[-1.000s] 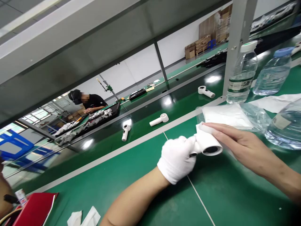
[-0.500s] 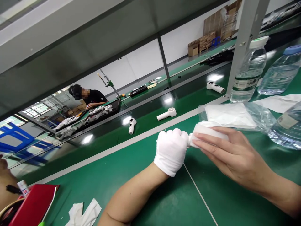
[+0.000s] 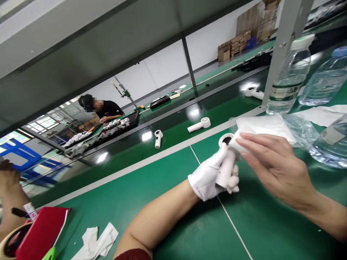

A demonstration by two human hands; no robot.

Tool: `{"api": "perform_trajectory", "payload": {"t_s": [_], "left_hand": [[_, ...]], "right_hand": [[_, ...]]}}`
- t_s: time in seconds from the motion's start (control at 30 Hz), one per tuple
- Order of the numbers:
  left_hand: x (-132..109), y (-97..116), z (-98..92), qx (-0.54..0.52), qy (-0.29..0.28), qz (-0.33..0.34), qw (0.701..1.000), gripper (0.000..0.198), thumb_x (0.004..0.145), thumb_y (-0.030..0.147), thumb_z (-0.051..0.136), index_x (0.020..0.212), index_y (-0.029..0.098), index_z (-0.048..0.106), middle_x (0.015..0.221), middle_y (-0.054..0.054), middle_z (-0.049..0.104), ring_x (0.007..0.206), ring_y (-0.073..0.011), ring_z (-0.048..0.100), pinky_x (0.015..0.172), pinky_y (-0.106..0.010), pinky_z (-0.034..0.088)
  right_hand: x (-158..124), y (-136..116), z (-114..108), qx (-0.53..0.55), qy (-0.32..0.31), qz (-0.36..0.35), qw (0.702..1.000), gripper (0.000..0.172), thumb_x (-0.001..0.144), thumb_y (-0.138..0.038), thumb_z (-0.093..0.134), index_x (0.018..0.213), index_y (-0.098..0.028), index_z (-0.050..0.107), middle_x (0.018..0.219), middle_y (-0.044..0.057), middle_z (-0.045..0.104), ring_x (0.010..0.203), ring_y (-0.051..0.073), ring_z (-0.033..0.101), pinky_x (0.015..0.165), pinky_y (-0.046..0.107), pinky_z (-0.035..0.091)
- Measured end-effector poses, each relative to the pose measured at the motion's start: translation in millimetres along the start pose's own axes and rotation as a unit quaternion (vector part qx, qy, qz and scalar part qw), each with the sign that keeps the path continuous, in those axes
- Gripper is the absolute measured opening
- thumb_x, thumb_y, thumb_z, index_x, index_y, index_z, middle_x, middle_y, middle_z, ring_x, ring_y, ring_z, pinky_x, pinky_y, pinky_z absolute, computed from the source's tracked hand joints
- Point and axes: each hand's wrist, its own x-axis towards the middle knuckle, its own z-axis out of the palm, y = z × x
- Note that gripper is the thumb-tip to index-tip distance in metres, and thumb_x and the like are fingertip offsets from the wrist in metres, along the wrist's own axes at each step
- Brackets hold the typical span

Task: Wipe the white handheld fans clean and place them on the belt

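My left hand [image 3: 207,178], in a white glove, is wrapped round the handle of a white handheld fan [image 3: 227,168]. The fan's round head, dark in the middle, points up and away from me. My bare right hand [image 3: 284,171] pinches a white block that looks like a sponge [image 3: 240,145] between thumb and fingers. This block touches the fan by its head, though fingers and blur hide the exact contact. Both hands are above the green tabletop [image 3: 168,216].
On the belt beyond lie a white fan [image 3: 199,125], another fan [image 3: 158,139] and a third near the post. Water bottles [image 3: 290,77] and white wipes in plastic [image 3: 262,126] stand or lie right. Crumpled wipes [image 3: 99,238] and a red folder [image 3: 43,231] are left. A co-worker [image 3: 108,108] sits far off.
My left hand has turned over, bringing the fan's head and handle into view. The sponge has shifted toward the fan's head. Fans on the belt have moved slightly right.
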Motion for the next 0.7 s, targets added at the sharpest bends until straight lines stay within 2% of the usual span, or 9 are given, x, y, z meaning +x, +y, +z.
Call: {"api": "perform_trajectory", "payload": {"t_s": [0.07,0.13,0.23,0.33,0.47,0.6,0.7], "left_hand": [[3,2,1.6,-0.111,0.014,-0.006,0.994,0.046,0.086,0.062,0.050,0.083,0.015,0.053,0.064,0.002,0.047,0.045,-0.0089,0.046,0.047,-0.023,0.045],[4,5,3.3,-0.182,0.035,0.021,0.982,0.044,0.092,0.054,0.044,0.083,0.013,0.058,0.064,0.000,0.051,0.051,-0.0094,0.051,0.050,-0.019,0.045],[3,10,6.3,-0.259,0.065,0.056,0.962,0.052,0.099,0.049,0.031,0.086,0.009,0.062,0.070,-0.004,0.056,0.061,-0.0088,0.055,0.055,-0.015,0.046],[2,14,8.5,-0.265,0.116,0.049,0.956,0.063,0.098,0.053,0.024,0.077,0.008,0.062,0.069,-0.007,0.058,0.061,-0.0113,0.056,0.058,-0.019,0.048],[1,17,8.9,-0.259,0.134,0.046,0.955,0.063,0.097,0.057,0.025,0.075,0.010,0.060,0.066,-0.006,0.056,0.057,-0.0121,0.055,0.055,-0.020,0.047],[0,16,6.2,-0.292,0.148,0.084,0.941,0.058,0.097,0.054,0.028,0.079,0.010,0.059,0.070,-0.005,0.056,0.061,-0.0111,0.054,0.056,-0.019,0.046],[1,11,6.7,-0.228,0.163,0.119,0.953,0.057,0.099,0.051,0.023,0.081,0.011,0.061,0.075,-0.006,0.057,0.064,-0.0113,0.054,0.061,-0.020,0.047]], "right_hand": [[-4,-3,3,-0.001,-0.029,-0.031,0.999,0.053,0.083,-0.012,0.061,0.130,-0.035,0.054,0.127,0.000,0.061,0.112,0.024,0.055,0.100,0.048,0.044],[-9,-7,6,0.009,-0.058,-0.049,0.997,0.053,0.083,-0.011,0.061,0.131,-0.032,0.054,0.128,0.001,0.061,0.111,0.024,0.054,0.099,0.046,0.045],[-15,-15,8,0.041,-0.091,-0.076,0.992,0.053,0.083,-0.009,0.061,0.132,-0.028,0.053,0.128,0.004,0.060,0.112,0.023,0.053,0.096,0.044,0.047],[-18,-22,8,0.066,-0.110,-0.120,0.984,0.054,0.081,-0.006,0.062,0.131,-0.025,0.054,0.125,0.005,0.062,0.114,0.024,0.053,0.095,0.046,0.048],[-17,-18,6,0.053,-0.114,-0.161,0.979,0.056,0.078,-0.004,0.065,0.130,-0.023,0.054,0.122,0.006,0.064,0.115,0.026,0.053,0.095,0.048,0.047],[-16,-7,5,0.052,-0.129,-0.160,0.977,0.055,0.078,-0.003,0.064,0.128,-0.022,0.056,0.124,0.006,0.062,0.116,0.025,0.052,0.096,0.048,0.046],[-15,-7,6,0.056,-0.116,-0.164,0.978,0.057,0.076,-0.002,0.065,0.129,-0.021,0.055,0.124,0.007,0.062,0.117,0.026,0.052,0.097,0.049,0.046]]}}
